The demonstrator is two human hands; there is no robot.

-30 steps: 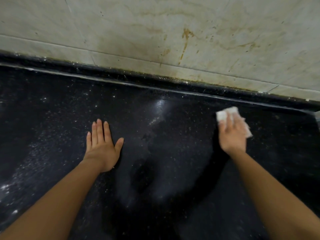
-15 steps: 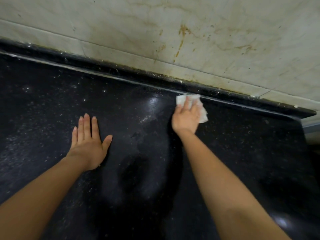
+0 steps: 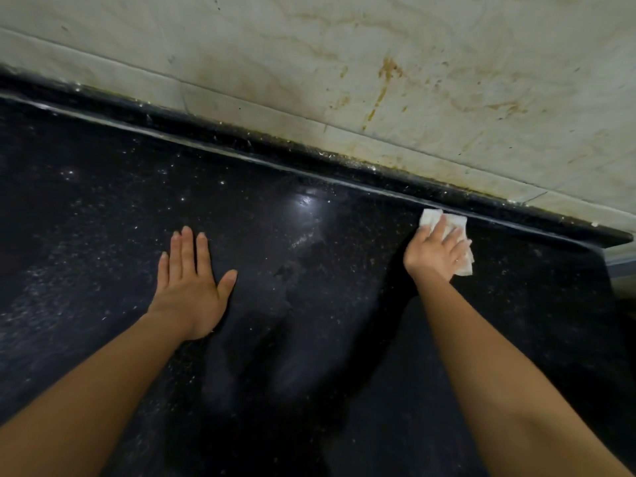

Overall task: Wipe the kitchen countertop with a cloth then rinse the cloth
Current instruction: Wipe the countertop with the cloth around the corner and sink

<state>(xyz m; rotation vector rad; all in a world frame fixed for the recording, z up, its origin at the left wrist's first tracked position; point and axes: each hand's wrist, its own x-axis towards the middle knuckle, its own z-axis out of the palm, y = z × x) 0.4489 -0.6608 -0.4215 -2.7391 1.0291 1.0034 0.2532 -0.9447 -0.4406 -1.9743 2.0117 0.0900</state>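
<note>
A black speckled countertop (image 3: 309, 339) fills the lower part of the head view. My right hand (image 3: 435, 251) presses a small white cloth (image 3: 463, 259) flat on the counter at the back right, close to the raised black back edge. Most of the cloth is hidden under the palm and fingers; its corners stick out beyond the fingertips and to the right. My left hand (image 3: 191, 280) lies flat on the counter at centre left, fingers spread, holding nothing.
A pale stained tile wall (image 3: 378, 80) rises behind the counter, above a black upstand (image 3: 275, 146). The counter's right end (image 3: 612, 266) drops off at the far right. Light specks and a smeared patch show on the surface between the hands.
My right hand slid the cloth left along the back edge, then back toward the right. My left hand stayed flat in place.
</note>
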